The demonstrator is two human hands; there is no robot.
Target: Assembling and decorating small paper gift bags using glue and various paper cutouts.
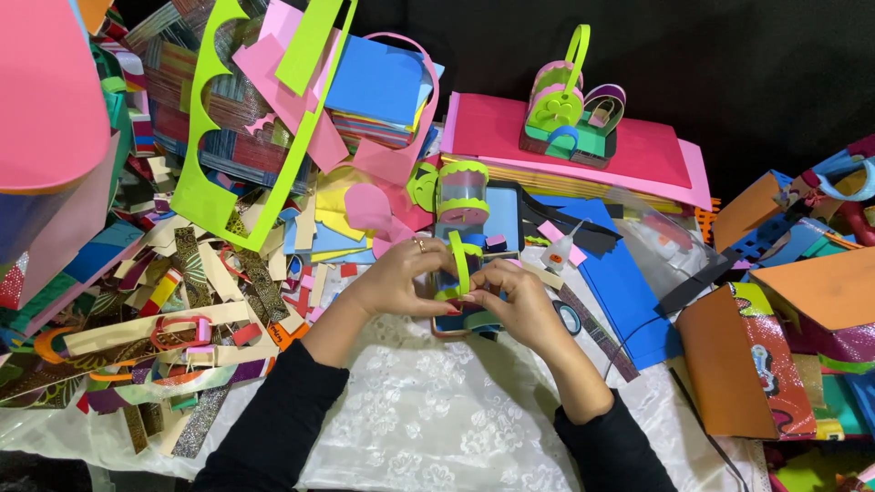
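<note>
Both my hands meet at the middle of the table over a small clear container with lime green foam trim (453, 264). My left hand (401, 278), a ring on one finger, grips its left side. My right hand (515, 301) presses a green strip against its right side. The piece rests above a dark tray (456, 323) on a white lace cloth (428, 419). Just behind stands a finished clear cylinder box with green and pink scalloped rims (463, 193).
Heaps of foam and paper scraps (210, 273) lie at left, with a large green cut-out frame (219, 137). Stacked foam sheets (583, 150) at the back carry small finished baskets (570, 109). A glue bottle (558, 251) lies right of my hands; orange card pieces (747, 364) sit farther right.
</note>
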